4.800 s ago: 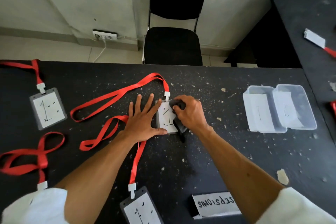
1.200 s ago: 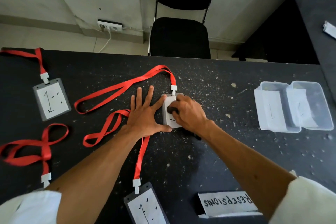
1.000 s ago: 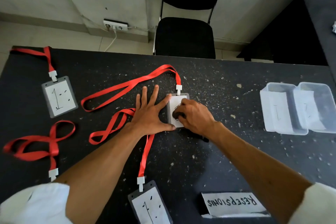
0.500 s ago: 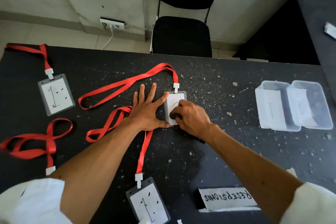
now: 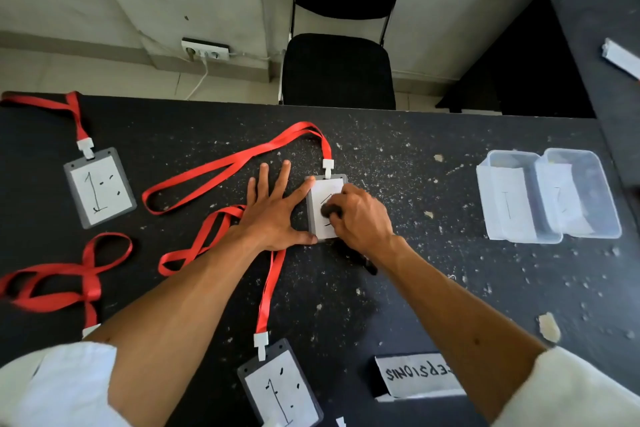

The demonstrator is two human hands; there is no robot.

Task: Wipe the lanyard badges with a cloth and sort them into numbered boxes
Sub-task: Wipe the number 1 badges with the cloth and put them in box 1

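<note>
A grey-framed badge (image 5: 320, 192) with a white card and a red lanyard (image 5: 228, 166) lies mid-table. My left hand (image 5: 273, 211) lies flat beside it, with spread fingers, index tip and thumb touching its left edge. My right hand (image 5: 360, 215) grips a dark cloth (image 5: 327, 210) and presses it on the card. A tail of the cloth trails out under my wrist. Two clear boxes stand at the right: box 1 (image 5: 509, 204) and box 2 (image 5: 581, 198).
More badges marked 1 lie at the far left (image 5: 98, 187) and at the near edge (image 5: 280, 388), each on a red lanyard. A folded name card (image 5: 419, 374) stands near me. A black chair (image 5: 337, 69) is behind the speckled black table (image 5: 415, 288).
My right hand has rubbed the cloth over the badge in small strokes, now sitting mid-card. My left hand has stayed flat at the badge's left edge. The view has shifted slightly.
</note>
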